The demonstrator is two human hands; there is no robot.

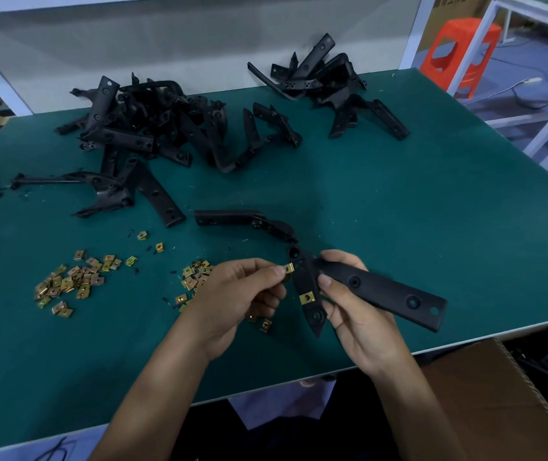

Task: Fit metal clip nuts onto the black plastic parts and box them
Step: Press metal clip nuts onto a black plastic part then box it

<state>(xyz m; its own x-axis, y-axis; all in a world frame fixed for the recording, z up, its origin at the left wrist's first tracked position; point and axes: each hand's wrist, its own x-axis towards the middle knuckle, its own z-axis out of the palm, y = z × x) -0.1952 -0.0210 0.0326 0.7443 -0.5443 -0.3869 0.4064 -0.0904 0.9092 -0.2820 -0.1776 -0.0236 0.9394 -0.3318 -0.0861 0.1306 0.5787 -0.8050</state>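
- Assembly mid-step: left hand (232,294) pinches a clip nut (288,268) at the edge of the black plastic part (385,291), which is gripped in the right hand (359,317).
- Nut seemingly not yet seated; next, align with hole, push home.
- Loose nuts (66,281) lie left; cardboard box (485,394) right.

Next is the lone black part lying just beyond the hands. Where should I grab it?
Take the lone black part by its straight arm, from above, pinching across the narrow width. That bar lies flat on the green mat with bare mat along both long sides; its bent end sits close to the held part.
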